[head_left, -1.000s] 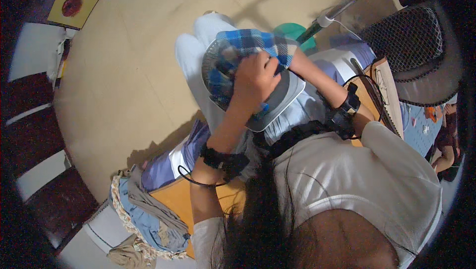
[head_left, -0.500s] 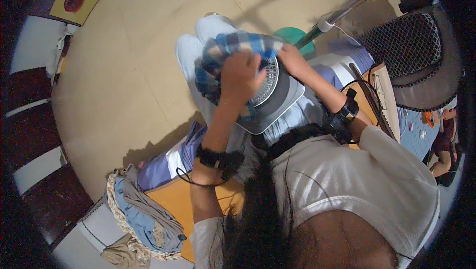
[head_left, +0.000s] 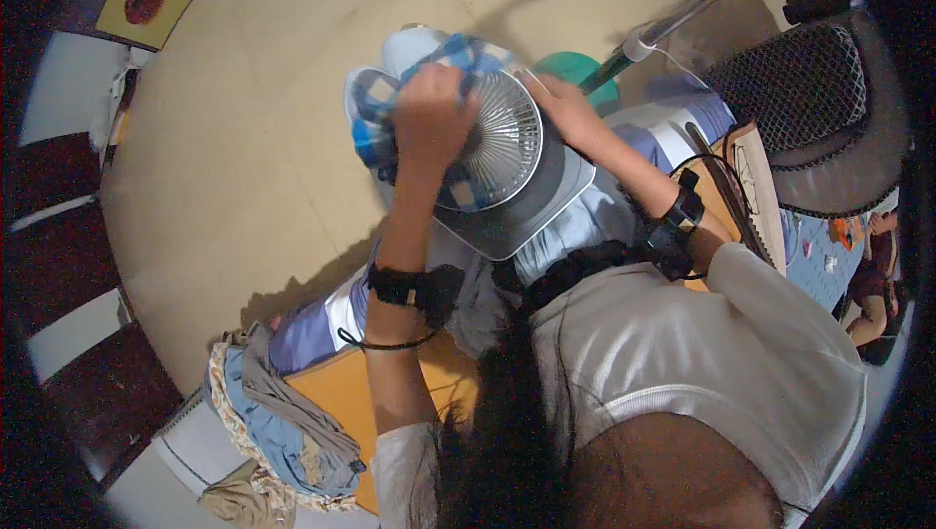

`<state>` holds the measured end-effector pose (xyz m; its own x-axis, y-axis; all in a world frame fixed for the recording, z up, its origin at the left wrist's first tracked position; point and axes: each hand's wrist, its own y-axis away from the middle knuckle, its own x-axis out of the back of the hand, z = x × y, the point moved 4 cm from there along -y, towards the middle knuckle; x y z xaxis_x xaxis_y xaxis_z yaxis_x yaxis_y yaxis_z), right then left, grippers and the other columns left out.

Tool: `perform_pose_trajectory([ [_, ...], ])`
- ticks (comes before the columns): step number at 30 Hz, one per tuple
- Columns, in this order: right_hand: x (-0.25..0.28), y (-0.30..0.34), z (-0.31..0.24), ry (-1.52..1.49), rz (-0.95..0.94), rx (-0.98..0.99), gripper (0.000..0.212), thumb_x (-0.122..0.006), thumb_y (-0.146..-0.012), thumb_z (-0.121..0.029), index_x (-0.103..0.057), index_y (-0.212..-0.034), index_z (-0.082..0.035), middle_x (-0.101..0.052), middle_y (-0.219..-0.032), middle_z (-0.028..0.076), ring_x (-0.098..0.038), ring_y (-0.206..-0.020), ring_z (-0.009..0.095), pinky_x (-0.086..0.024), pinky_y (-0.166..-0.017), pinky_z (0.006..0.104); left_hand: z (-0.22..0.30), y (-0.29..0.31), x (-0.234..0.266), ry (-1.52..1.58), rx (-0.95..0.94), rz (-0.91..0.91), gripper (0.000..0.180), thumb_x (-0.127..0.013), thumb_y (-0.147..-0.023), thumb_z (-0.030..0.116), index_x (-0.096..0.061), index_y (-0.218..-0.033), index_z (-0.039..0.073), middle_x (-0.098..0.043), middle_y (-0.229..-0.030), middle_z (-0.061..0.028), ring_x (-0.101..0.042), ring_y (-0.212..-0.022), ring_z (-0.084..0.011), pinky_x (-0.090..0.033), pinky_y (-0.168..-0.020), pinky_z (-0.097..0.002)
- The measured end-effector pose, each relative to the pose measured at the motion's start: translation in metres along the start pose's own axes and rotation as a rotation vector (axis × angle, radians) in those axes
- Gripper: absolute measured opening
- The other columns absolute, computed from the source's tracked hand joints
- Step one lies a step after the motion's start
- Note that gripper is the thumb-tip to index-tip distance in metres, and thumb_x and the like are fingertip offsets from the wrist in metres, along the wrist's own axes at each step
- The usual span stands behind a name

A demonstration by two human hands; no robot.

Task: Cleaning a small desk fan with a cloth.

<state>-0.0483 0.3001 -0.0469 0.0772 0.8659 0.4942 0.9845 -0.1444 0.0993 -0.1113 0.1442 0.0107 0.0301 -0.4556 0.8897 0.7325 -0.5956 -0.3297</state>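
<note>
On my lap rests a small fan (head_left: 515, 144) with a round wire grille and a grey, square-cornered base (head_left: 549, 199). My left hand (head_left: 429, 117) is closed on a blue, white and dark checked cloth (head_left: 370, 142), pressed against the left part of the grille. The cloth drapes past the fan's far and left sides, partly hiding the grille. At the upper right rim of the fan, my right hand (head_left: 563, 108) grips its edge. Its fingertips are partly hidden. A dark band with a cable circles each of my forearms.
A metal pole (head_left: 673, 14) slants down at the right, near a green round object (head_left: 583, 71). Further right stands a dark mesh chair (head_left: 799, 80). Folded clothes (head_left: 283, 412) lie on the yellow-orange surface at my left. Another person's arm (head_left: 871, 319) shows at the far right.
My left hand has moved left and slightly away from me with the cloth, uncovering more of the grille. My right hand has shifted a little left at the rim.
</note>
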Motion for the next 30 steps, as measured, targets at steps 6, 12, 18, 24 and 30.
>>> perform_pose_trajectory([
  [6,0.001,0.001,0.003,0.056,0.016,0.010,0.040,-0.034,-0.088,-0.034,-0.049,-0.106,-0.002,-0.055,-0.089,0.023,-0.053,-0.081,0.040,-0.042,-0.072,0.0435,0.001,0.012,0.003,-0.007,0.063,-0.006,0.028,-0.061,-0.069,0.024,-0.055,-0.088,0.005,-0.055,-0.087,-0.0134,-0.055,-0.080,-0.0306,-0.044,-0.067,-0.0400],
  [12,0.002,0.003,-0.006,0.047,-0.001,0.023,0.047,-0.034,-0.088,-0.040,-0.052,-0.095,0.002,-0.055,-0.089,0.025,-0.052,-0.083,0.041,-0.041,-0.073,0.0441,0.031,0.094,0.008,-0.047,-0.033,0.023,0.035,-0.067,-0.060,0.025,-0.055,-0.088,0.008,-0.053,-0.089,-0.0087,-0.053,-0.077,-0.0254,-0.044,-0.064,-0.0359],
  [18,0.000,0.001,0.002,-0.052,0.034,-0.078,0.050,-0.035,-0.087,-0.043,-0.054,-0.086,0.004,-0.056,-0.084,0.026,-0.052,-0.081,0.042,-0.040,-0.071,0.0438,0.021,0.095,0.016,-0.094,0.004,0.101,0.035,-0.066,-0.061,0.024,-0.055,-0.089,0.007,-0.053,-0.090,-0.0093,-0.053,-0.076,-0.0266,-0.044,-0.065,-0.0369],
  [24,0.003,0.002,0.000,-0.056,0.053,-0.132,0.052,-0.035,-0.087,-0.044,-0.055,-0.083,0.004,-0.056,-0.081,0.026,-0.053,-0.079,0.042,-0.040,-0.070,0.0431,-0.032,0.041,0.012,-0.074,0.189,0.207,0.030,-0.065,-0.065,0.024,-0.052,-0.084,0.006,-0.052,-0.084,-0.0104,-0.053,-0.073,-0.0283,-0.043,-0.063,-0.0387],
  [30,0.001,0.001,0.008,0.006,0.086,-0.060,0.045,-0.037,-0.087,-0.041,-0.056,-0.085,0.000,-0.057,-0.082,0.023,-0.054,-0.078,0.040,-0.041,-0.069,0.0428,0.016,0.040,0.008,-0.159,0.068,0.113,0.026,-0.063,-0.065,0.026,-0.050,-0.078,0.008,-0.050,-0.080,-0.0089,-0.052,-0.070,-0.0250,-0.042,-0.061,-0.0351],
])
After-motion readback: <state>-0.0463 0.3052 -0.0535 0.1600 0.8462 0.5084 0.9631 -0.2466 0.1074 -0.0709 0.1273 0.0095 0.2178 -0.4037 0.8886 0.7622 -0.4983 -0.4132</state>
